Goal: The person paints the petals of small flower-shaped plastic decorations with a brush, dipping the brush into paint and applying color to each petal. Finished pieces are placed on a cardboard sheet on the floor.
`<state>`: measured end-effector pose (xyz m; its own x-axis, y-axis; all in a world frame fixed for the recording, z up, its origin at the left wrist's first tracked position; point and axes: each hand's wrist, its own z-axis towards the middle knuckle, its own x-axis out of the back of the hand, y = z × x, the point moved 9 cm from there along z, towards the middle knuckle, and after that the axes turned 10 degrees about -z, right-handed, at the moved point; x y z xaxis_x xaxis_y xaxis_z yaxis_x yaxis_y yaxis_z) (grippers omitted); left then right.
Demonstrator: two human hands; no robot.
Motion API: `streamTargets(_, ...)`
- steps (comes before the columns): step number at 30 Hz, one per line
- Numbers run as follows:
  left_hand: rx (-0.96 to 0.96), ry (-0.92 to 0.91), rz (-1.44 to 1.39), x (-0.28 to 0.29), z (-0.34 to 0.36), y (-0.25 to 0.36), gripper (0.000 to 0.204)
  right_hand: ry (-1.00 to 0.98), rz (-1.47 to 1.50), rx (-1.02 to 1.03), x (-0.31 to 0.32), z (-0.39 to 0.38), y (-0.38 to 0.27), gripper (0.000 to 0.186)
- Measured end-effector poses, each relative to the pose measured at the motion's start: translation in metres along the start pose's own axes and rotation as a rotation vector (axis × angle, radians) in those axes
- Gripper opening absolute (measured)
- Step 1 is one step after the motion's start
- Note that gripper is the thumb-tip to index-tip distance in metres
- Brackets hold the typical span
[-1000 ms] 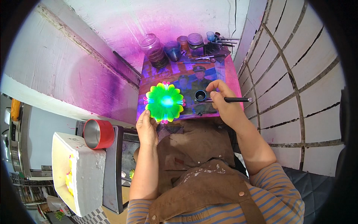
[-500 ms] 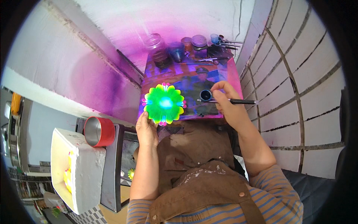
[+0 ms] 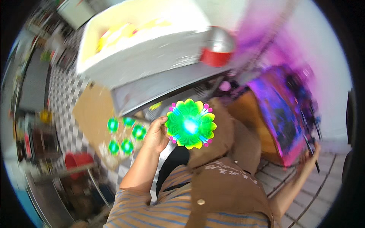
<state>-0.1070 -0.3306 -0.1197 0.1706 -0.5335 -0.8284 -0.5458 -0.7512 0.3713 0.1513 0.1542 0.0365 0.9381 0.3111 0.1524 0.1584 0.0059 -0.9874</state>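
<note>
My left hand (image 3: 155, 135) grips the edge of a flower-shaped piece (image 3: 191, 123) between thumb and fingers. It has a green body, yellow petal tips, pink knobs and a bright bluish-white centre, and is held over my lap in front of the brown apron (image 3: 228, 190). At the far right my right hand (image 3: 310, 155) is closed, blurred by motion, beside the edge of the paint-stained work table (image 3: 279, 114). A thin dark-handled paintbrush (image 3: 318, 167) sticks out of it. The jars and cups on the table are smeared and hard to make out.
Several similar green flower pieces (image 3: 139, 132) lie on a tan board (image 3: 89, 114) on the floor at left. A white foam box (image 3: 140, 64) with yellow things inside and a red metal pot (image 3: 216, 57) stand on a dark bench (image 3: 152, 93). A red bucket (image 3: 78, 163) sits lower left.
The view has swung to the left, bringing the floor board with its flower pieces into sight. The flower piece in my left hand has moved off the work table, over my lap.
</note>
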Motion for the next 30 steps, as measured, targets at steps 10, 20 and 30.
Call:
streamTargets(10,-0.347,0.658,-0.193,0.366,-0.123,0.038,0.036,-0.03,-0.157,0.085,-0.064,-0.007,-0.053,0.037)
streamTargets(20,-0.621,0.976,-0.367,0.519,-0.117,0.116,0.036,0.029,-0.272,0.126,-0.082,-0.025,-0.075,0.042)
streamTargets(30,-0.491,0.886,-0.459,0.449,-0.012,0.174,0.057,0.108,-0.296,0.128,-0.07,-0.026,-0.084,0.042)
